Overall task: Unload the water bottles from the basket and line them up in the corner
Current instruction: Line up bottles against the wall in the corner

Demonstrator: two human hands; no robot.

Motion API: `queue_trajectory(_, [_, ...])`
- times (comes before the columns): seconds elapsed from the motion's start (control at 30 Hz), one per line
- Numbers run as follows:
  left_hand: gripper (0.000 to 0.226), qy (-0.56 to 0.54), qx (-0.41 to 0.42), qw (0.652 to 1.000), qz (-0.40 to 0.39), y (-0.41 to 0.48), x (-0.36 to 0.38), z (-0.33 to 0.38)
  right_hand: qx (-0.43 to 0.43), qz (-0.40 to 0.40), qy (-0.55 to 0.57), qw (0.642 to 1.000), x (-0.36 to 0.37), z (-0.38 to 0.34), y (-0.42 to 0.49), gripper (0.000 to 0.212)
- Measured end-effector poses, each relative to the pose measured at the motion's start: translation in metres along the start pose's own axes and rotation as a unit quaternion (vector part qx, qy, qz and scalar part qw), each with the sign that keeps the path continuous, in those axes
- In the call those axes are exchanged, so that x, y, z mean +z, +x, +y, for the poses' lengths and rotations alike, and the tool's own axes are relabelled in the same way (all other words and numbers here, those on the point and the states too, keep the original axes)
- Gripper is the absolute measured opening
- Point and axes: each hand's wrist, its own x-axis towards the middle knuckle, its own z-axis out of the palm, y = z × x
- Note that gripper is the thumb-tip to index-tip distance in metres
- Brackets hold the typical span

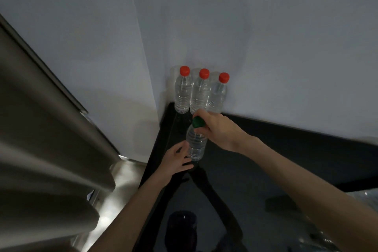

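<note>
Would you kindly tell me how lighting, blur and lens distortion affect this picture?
Head view: dim, bluish light; the three red-capped bottles in the corner are sharp; the right hand on the green-capped bottle looks slightly soft; the steel fridge on the left is smeared, with glare; the wide-angle lens bends straight edges.
</note>
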Motion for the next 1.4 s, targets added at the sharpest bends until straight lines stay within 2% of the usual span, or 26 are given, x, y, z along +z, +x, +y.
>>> queue_trajectory(0.23, [0.049,-0.04,0.048,0.997,0.044,0.027,-0.018,0.031,-0.006,0.039,0.039,0.998,-0.003,-0.001,0.051,0.028])
queue_trajectory(0.43, [0.051,-0.043,0.055,0.995,0.067,0.064,-0.041,0.056,0.008,0.056,0.039,0.998,0.001,0.005,0.104,0.03])
queue_trajectory(0.73, [0.047,-0.043,0.074,0.995,0.059,0.091,-0.043,0.073,0.037,0.098,0.093,0.99,0.004,0.023,0.136,0.028])
queue_trajectory(0.87, [0.054,-0.026,0.066,0.996,0.058,0.09,-0.047,0.07,0.024,0.114,0.094,0.989,0.007,0.024,0.135,0.029])
queue_trajectory(1.0, [0.056,0.017,0.063,0.997,0.032,0.079,-0.049,0.072,0.024,0.11,0.084,0.99,0.008,0.021,0.128,0.034])
queue_trajectory(1.1, [0.047,0.057,0.108,0.992,0.039,0.063,-0.043,0.075,0.057,0.112,0.064,0.99,0.001,0.018,0.11,0.045])
queue_trajectory(1.3, [0.045,0.167,0.178,0.967,0.074,0.026,-0.028,0.069,0.069,0.134,0.05,0.987,-0.018,0.016,0.025,0.04])
queue_trajectory(1.4, [0.042,0.217,0.222,0.949,0.063,0.002,-0.011,0.066,0.082,0.152,0.062,0.983,-0.025,0.021,-0.033,0.038])
